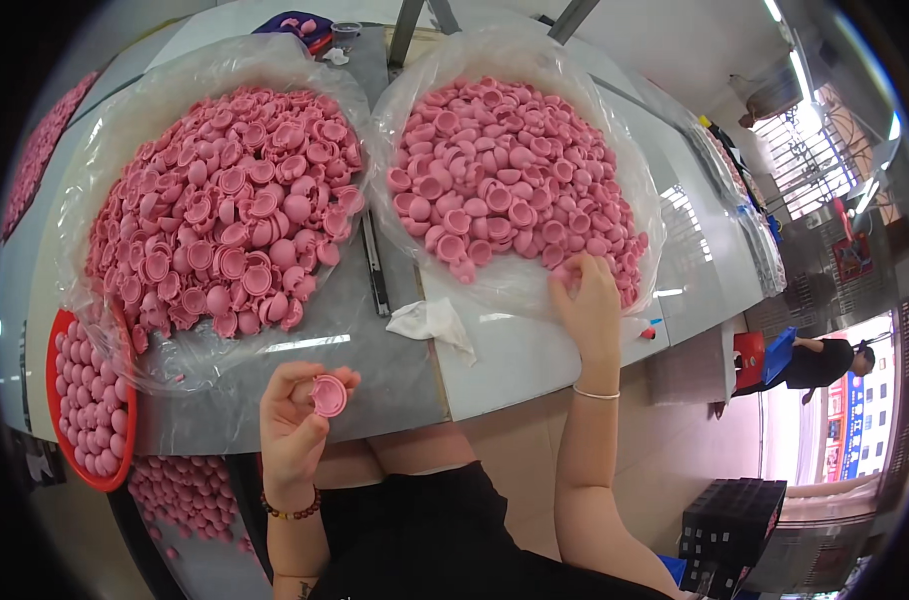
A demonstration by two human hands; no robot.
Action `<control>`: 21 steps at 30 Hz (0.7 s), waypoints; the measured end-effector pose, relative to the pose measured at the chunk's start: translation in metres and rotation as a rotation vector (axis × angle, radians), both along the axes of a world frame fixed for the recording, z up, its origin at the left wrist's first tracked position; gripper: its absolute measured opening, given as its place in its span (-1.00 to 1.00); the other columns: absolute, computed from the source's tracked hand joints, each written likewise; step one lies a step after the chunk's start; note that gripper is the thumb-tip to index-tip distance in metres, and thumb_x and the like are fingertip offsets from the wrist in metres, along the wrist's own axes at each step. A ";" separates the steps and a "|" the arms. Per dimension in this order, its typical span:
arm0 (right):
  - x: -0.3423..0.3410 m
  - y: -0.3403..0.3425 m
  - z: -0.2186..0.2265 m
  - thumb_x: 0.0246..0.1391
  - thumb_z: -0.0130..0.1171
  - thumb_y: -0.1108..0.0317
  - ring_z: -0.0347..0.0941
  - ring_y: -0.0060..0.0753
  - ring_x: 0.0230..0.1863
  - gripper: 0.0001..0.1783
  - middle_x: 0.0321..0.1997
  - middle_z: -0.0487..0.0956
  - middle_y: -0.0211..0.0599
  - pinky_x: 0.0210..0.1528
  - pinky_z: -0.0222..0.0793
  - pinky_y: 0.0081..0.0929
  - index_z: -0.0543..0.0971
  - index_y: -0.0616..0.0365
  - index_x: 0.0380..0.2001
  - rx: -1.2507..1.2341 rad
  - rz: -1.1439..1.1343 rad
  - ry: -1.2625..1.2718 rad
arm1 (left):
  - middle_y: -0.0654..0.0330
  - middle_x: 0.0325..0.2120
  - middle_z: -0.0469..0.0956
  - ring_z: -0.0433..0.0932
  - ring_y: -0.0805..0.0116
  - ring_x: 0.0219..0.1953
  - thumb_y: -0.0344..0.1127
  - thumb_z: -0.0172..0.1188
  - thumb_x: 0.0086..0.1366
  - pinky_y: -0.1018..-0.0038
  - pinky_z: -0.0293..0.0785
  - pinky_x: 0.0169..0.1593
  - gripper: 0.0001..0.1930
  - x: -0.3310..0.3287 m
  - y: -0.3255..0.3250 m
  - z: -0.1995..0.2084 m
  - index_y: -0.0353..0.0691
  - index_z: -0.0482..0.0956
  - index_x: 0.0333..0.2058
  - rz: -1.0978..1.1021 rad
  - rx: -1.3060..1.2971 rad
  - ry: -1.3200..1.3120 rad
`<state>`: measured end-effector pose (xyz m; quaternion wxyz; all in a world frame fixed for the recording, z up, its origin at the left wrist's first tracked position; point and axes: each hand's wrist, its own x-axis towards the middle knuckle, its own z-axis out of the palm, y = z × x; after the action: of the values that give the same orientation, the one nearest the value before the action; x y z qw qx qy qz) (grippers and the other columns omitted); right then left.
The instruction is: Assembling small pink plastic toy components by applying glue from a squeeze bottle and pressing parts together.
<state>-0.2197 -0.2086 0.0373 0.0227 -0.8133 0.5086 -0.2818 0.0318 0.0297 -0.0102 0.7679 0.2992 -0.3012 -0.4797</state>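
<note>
My left hand [293, 420] is raised above the front edge of the table, fingers closed round a small pink plastic half-shell [330, 396] whose ringed hollow side shows. At the near edge of the right-hand heap of pink half-shells [515, 170], my right hand [589, 305] reaches in with thumb and fingers bent together. Whatever lies between those fingertips is hidden. The heap rests in an opened clear plastic bag [465, 285]. On the left, a larger heap of rimmed pink half-shells [225, 200] fills another clear plastic bag [95, 190].
A red basket [127, 460] of pink balls stands at the table's left end, with more balls [190, 495] below. Between the bags lie a dark metal strip [375, 265] and a crumpled white cloth [430, 325]. Far right, a person [820, 363] holds a blue tray near dark crates [730, 530].
</note>
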 end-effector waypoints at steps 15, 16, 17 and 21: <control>0.028 0.056 0.024 -0.24 0.32 0.42 0.41 -0.40 -0.53 -0.70 -0.48 0.51 -0.30 -0.41 0.33 -0.55 0.54 0.20 -0.33 0.130 0.309 -0.211 | 0.00 -0.14 0.51 0.50 0.17 -0.07 -0.29 0.28 0.09 0.35 0.38 0.04 -0.49 0.002 -0.007 0.005 -0.35 0.29 -0.05 0.006 0.030 -0.051; 0.032 0.062 0.018 -0.24 0.32 0.42 0.41 -0.40 -0.53 -0.70 -0.48 0.51 -0.30 -0.41 0.33 -0.55 0.54 0.20 -0.33 0.142 0.312 -0.206 | 0.00 -0.14 0.51 0.50 0.17 -0.07 -0.29 0.28 0.09 0.35 0.38 0.04 -0.49 0.001 -0.007 0.007 -0.35 0.29 -0.05 0.010 0.041 -0.044; 0.034 0.068 0.010 -0.25 0.34 0.41 0.38 -0.42 -0.57 -0.70 -0.49 0.50 -0.30 -0.45 0.31 -0.55 0.53 0.21 -0.36 0.166 0.313 -0.139 | 0.00 -0.14 0.51 0.49 0.17 -0.06 -0.29 0.29 0.09 0.35 0.37 0.05 -0.49 -0.001 -0.006 0.009 -0.35 0.29 -0.05 -0.004 0.057 -0.055; 0.033 0.067 -0.001 -0.17 0.26 0.40 0.32 -0.44 -0.60 -0.80 -0.44 0.48 -0.29 -0.52 0.26 -0.55 0.51 0.22 -0.43 0.148 0.284 -0.005 | -0.01 -0.13 0.51 0.49 0.18 -0.05 -0.27 0.30 0.09 0.35 0.35 0.07 -0.48 0.000 -0.009 0.008 -0.36 0.29 -0.04 -0.012 0.094 -0.075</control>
<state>-0.1866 -0.1419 0.0361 0.1236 -0.8724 0.4077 -0.2397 0.0320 0.0208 -0.0023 0.7382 0.3507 -0.3088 -0.4865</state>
